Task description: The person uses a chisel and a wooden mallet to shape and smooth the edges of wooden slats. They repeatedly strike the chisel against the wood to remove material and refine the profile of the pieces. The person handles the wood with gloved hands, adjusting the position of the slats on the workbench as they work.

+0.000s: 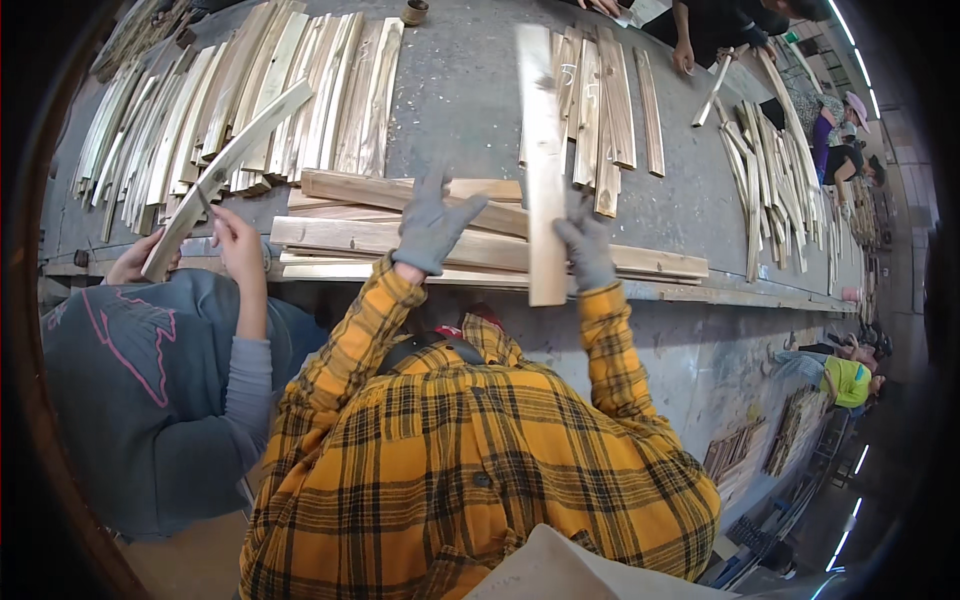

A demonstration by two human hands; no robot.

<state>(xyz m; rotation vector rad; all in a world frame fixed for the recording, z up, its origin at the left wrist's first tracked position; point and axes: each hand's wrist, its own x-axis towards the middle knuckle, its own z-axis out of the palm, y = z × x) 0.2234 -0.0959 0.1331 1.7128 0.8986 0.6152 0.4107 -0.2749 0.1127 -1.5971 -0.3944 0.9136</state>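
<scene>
My right hand (590,247), in a grey glove, grips the edge of a pale wooden board (543,190). The board stands lengthwise in front of me, its near end over the table's edge, and is slightly blurred. My left hand (434,228), gloved too, is raised with its fingers apart and holds nothing. Below it, several wooden boards (340,234) lie crosswise in a loose stack along the near table edge. Part of that stack is hidden behind my left hand and the upright board. Farther off, beyond the held board, lies a group of shorter boards (612,110), some with chalk marks.
On the left, a person in a grey-blue top holds a long wooden strip (235,150). Rows of boards (345,95) cover the far left of the grey table (455,90). A brown cup (414,12) stands far back. More strips (770,180) and other people are at right.
</scene>
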